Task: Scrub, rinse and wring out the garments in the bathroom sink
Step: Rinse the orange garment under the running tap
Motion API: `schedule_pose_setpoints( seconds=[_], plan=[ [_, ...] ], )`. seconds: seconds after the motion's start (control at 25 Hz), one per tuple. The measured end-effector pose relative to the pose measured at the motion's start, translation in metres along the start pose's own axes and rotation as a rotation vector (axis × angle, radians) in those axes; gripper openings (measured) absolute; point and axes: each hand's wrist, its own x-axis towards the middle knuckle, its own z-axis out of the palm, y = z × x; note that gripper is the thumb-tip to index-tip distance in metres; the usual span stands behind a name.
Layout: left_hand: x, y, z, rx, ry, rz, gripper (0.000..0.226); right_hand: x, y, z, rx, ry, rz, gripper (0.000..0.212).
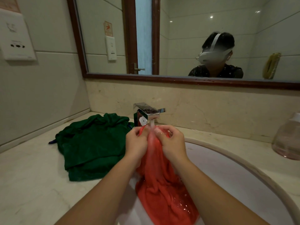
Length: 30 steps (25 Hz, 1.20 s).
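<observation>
Coral terry garment, wet, bunched within gripping fingers of left hand and right hand.

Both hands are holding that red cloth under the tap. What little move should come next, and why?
Probably rub the pinched fold between the left hand and right hand: both grip the red garment just under the running faucet, while the rest hangs into the sink.
</observation>
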Motion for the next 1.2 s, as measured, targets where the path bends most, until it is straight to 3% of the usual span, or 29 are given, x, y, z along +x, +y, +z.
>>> schedule_pose_setpoints(
  seconds=[0.24, 0.56, 0.84, 1.04, 1.2],
  plan=[
    [-0.0039, 0.0019, 0.0007, -0.048, -0.047, 0.038, 0.009, 0.0033, -0.0031, -0.0006, 0.083, 0.151, 0.094, 0.024],
    [-0.0022, 0.0013, -0.0016, 0.098, -0.099, 0.251, 0.009, 0.0049, 0.0023, 0.0021, 0.078, 0.169, 0.121, 0.012],
    [0.0019, -0.0003, -0.0026, 0.032, 0.007, 0.169, 0.017, 0.0015, 0.0050, 0.0032, 0.074, -0.011, 0.058, 0.011],
    [0.0006, 0.0019, -0.0020, 0.025, -0.052, 0.132, 0.007, 0.0043, 0.0051, 0.0021, 0.104, 0.062, 0.119, 0.013],
    [-0.0044, 0.0039, -0.0029, 0.118, -0.126, 0.195, 0.014, 0.0038, 0.0029, 0.0007, 0.170, 0.111, 0.153, 0.011]
  ],
)
